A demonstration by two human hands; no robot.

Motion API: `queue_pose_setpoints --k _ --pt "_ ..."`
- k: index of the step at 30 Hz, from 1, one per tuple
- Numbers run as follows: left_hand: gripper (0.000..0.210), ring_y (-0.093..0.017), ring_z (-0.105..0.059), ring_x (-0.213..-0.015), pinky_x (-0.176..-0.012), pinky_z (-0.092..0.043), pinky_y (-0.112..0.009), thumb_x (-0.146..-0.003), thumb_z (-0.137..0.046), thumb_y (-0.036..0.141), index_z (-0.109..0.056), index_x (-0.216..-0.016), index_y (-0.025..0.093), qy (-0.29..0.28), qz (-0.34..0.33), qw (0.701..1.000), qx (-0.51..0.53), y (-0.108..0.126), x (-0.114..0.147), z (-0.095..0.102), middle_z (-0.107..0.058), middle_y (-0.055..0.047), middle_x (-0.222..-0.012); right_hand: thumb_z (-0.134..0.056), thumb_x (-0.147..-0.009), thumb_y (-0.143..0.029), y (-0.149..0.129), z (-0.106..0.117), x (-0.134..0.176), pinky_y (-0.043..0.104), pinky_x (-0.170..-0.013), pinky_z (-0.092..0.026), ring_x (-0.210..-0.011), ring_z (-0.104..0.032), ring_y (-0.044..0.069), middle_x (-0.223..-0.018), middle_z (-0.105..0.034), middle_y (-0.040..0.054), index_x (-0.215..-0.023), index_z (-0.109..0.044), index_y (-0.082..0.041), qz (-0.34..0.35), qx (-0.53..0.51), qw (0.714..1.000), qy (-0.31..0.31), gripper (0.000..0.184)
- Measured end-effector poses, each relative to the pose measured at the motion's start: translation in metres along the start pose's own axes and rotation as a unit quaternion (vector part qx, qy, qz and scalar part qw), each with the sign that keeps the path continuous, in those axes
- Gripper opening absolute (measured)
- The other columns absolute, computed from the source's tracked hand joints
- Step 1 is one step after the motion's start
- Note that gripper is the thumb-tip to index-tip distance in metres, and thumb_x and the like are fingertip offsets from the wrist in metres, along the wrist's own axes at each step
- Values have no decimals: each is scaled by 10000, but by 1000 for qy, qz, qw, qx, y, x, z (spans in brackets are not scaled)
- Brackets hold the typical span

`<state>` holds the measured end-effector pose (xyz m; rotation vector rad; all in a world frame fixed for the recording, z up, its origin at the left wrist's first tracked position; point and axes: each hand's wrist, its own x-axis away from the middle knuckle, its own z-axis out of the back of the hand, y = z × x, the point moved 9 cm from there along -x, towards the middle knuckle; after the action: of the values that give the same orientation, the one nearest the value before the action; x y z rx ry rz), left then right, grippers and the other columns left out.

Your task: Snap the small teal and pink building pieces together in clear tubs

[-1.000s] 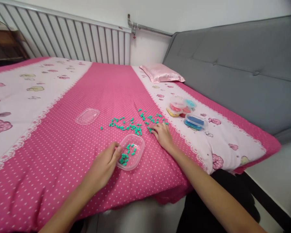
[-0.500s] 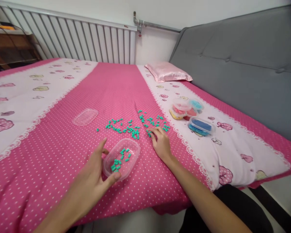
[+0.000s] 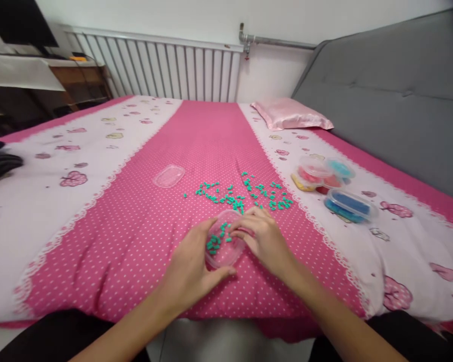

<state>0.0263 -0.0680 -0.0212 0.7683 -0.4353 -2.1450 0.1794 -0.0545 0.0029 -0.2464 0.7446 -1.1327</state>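
Green bits are in the clear tub, mostly clumped toward its left side with a few strays nearer the middle. Tub's at the near end of the bed, right between the two hands; can't tell if its base is flat on the cover or a bit off it. Left hand is half open and curved around the tub's left side, thumb stretched along the near edge, so that's the one holding it. Right hand is over the tub's right side, fingers bent and bunched close together, tips inside the rim. One bit is right by those tips, but honestly can't tell if they're pinching it or anything else.

Just past the tub there's a messy spread of loose bits on the pink dotted part, with one sitting apart on the left. Off to the right is a blue tub, and just behind it a bunch of other tubs, some stacked. Clear lid lies flat to the left, beyond the hands. Way further back: a pink pillow near the gray headboard, then the radiator along the wall.
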Motion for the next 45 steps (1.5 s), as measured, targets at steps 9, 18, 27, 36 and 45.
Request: queue_pose_setpoints --k 9,18,27,36,45 --pt "875 -350 -617 -1269 -1026 -534 -534 -797 -834 501 -336 -1475 259 -12 -12 1000 26 9 -3 -5 -602 -149 -1415 -756 -858 -157 -23 -47 -7 395 -823 -295 -872 -514 223 -696 -617 13 -700 -720 -222 27 112 983 -140 175" --pt "931 -366 -597 -1288 -1043 -507 -577 -810 -818 498 -278 -1524 240 -21 -9 999 25 3 -2 -9 -583 -175 -1438 -767 -819 -164 -39 -49 -15 422 -851 -285 -791 -521 223 -684 -638 38 -698 -685 -183 4 222 959 -174 147" --pt "992 -385 -591 -1306 -1047 -504 -591 -809 -806 543 -222 -1553 242 -26 -1 999 21 -2 -1 -10 -567 -195 -1449 -757 -812 -132 -34 -51 -14 417 -846 -294 -708 -530 207 -627 -665 29 -647 -671 -196 -8 186 969 -163 197" --pt "1073 -411 -518 -1403 -1102 -474 -631 -859 -733 601 -40 -1614 285 -29 17 999 34 -11 2 -13 -437 -223 -1566 -688 -929 -198 7 10 -7 403 -915 -308 -844 -635 194 -839 -763 -20 -905 -753 -283 -5 89 993 -79 110" --pt "770 -364 -512 -1403 -1129 -469 -595 -998 -537 421 -60 -1583 268 -27 11 999 -26 -3 -1 -5 -431 -208 -1547 -485 -993 -299 120 41 42 554 -1029 -426 -1151 -543 341 -1209 -606 180 -1196 -713 -173 -97 154 975 129 330"
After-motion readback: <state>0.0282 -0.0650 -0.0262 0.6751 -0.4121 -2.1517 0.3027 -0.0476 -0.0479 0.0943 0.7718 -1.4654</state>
